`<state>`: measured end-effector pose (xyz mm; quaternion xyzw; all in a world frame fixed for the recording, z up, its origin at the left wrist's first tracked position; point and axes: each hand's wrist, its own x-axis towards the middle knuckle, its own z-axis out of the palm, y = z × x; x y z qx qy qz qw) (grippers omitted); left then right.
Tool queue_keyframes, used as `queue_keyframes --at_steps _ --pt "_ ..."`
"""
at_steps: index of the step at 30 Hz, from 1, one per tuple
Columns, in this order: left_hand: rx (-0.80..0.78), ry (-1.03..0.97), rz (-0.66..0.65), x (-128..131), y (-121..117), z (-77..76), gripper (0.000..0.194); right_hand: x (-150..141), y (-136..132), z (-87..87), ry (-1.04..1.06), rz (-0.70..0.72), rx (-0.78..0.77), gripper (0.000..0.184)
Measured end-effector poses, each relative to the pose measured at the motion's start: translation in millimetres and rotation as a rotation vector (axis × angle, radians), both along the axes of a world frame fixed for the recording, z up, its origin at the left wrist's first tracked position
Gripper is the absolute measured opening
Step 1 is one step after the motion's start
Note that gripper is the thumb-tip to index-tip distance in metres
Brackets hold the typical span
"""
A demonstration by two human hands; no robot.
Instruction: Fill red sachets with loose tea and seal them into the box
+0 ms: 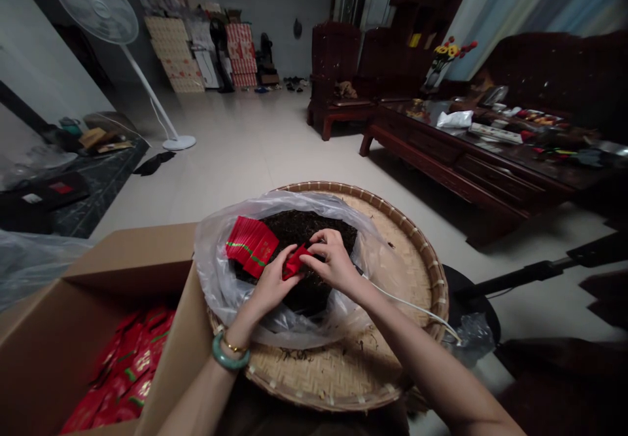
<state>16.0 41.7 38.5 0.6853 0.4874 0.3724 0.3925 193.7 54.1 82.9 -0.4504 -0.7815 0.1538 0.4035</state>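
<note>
Between my hands is a small red packet, held over a clear plastic bag of dark loose tea leaves. My left hand grips the packet from the left side. At its upper right edge, the thumb and fingers of my right hand pinch it. A fanned stack of red packets with a green stripe lies on the leaves, just left of my hands. The bag rests on a round woven bamboo tray.
At the left stands an open cardboard box holding many filled red packets. A white cord crosses the tray's right side. Beyond are a white standing fan, a dark wooden table and a black stand.
</note>
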Motion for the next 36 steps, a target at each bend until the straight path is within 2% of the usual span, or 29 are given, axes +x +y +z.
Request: queue_keyframes --at_steps 2,4,11,13,16,20,23,26,28,32,36 --pt "-0.034 0.039 -0.026 0.1 0.8 -4.9 0.037 2.3 -1.8 4.8 0.058 -0.04 0.034 0.015" --pt "-0.082 0.062 -0.064 -0.2 1.4 -8.2 0.027 4.9 -2.0 8.3 0.102 -0.054 0.015 0.02" --pt "-0.229 -0.036 -0.136 -1.4 2.1 -14.9 0.034 6.8 4.3 3.7 0.324 -0.047 -0.147 0.021" --pt "-0.222 -0.044 -0.116 -3.1 3.2 -20.2 0.034 9.3 4.1 5.4 0.237 -0.027 -0.193 0.016" --pt "-0.222 -0.079 -0.081 -4.1 3.6 -26.6 0.033 15.1 2.5 12.8 -0.025 0.028 -0.271 0.007" --pt "-0.231 -0.121 -0.077 1.7 0.4 -25.7 0.036 15.6 0.4 18.5 -0.233 0.173 -0.312 0.007" --pt "-0.194 -0.079 -0.073 6.3 -1.6 -22.1 0.032 11.3 -2.8 19.0 -0.3 0.249 -0.285 0.011" --pt "-0.254 -0.142 -0.028 6.9 -0.6 -19.2 0.032 11.5 -7.8 24.4 -0.339 0.226 -0.153 0.023" --pt "-0.275 -0.199 -0.007 6.4 0.7 -17.4 0.035 14.1 -10.4 30.6 -0.397 0.194 -0.085 0.024" --pt "-0.203 -0.222 -0.015 7.4 0.9 -16.8 0.033 15.6 -9.7 33.8 -0.491 0.238 -0.125 0.01" --pt "-0.182 -0.148 -0.042 8.7 -1.9 -21.8 0.034 8.7 -6.0 18.6 -0.493 0.297 -0.154 0.011"
